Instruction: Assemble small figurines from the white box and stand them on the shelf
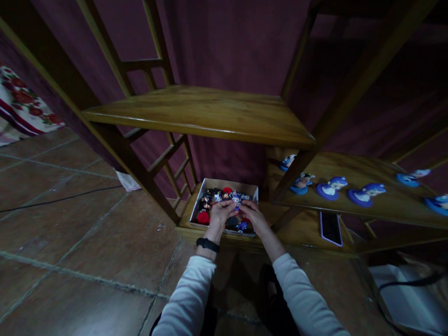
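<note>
Over a shallow cardboard box [241,184] on the low shelf, both my hands meet around a small purple-and-white figurine [236,199]. My left hand [224,212], with a black band on its wrist, grips the figurine from the left with closed fingers. From the other side, my right hand [252,213] pinches the same figurine. Below them in the box lie several more figurines, some dark-haired, some with red round bases such as the red base [203,217]. A blue-purple figurine [241,226] lies near the box's front edge. My fingers partly hide the held figurine.
Several figurines on blue bases, among them a purple-haired figurine [332,188], stand on the shelf [315,163] to the right. A phone [331,228] lies on the lower board. Above the box juts a wooden shelf [203,112]. A dark cable [63,200] crosses the tiled floor.
</note>
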